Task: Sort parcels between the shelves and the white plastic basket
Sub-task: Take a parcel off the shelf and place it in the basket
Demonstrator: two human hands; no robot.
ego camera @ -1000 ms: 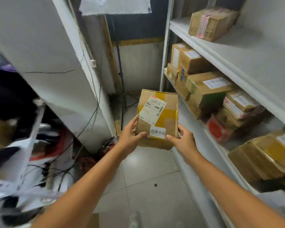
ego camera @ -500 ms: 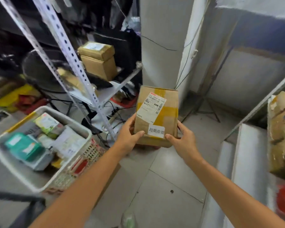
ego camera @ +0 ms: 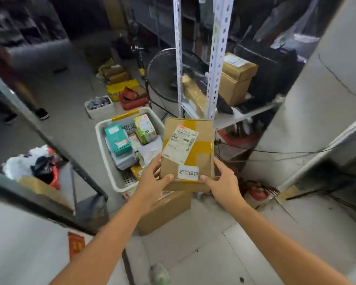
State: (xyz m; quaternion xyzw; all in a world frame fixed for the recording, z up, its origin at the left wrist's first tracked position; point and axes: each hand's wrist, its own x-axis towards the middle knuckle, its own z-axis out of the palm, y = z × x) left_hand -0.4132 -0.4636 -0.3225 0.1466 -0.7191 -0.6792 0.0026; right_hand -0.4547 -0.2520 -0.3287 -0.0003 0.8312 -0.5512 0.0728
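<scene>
Far left there's a dark metal rack (ego camera: pixel 84 177) with some white and black plastic bags (ego camera: pixel 29 165) bunched up behind it. Next over is the white plastic basket (ego camera: pixel 100 145), already pretty full: a teal parcel (ego camera: pixel 117 139), a green-and-white one (ego camera: pixel 144 128), plus some flat grey mailers underneath. A big brown cardboard box (ego camera: pixel 164 212) pokes out from under its near corner. Then the left hand (ego camera: pixel 154 177) has the lower left corner of the parcel (ego camera: pixel 187 153), thumb pressed on the front face, fingers tucked behind where I can't see them. The parcel is a brown carton with yellow tape, held up in the air just right of the basket and overlapping its right rim, shipping label facing the camera and a small white sticker near the bottom edge. The right hand (ego camera: pixel 222 179) clamps the lower right corner the same way, thumb on front, fingers wrapping the side. Behind it there's a floor fan (ego camera: pixel 162 79), white perforated shelf uprights (ego camera: pixel 216 58), and another brown box (ego camera: pixel 236 81) sitting on that shelf. Far right is a white pillar (ego camera: pixel 317 103).
</scene>
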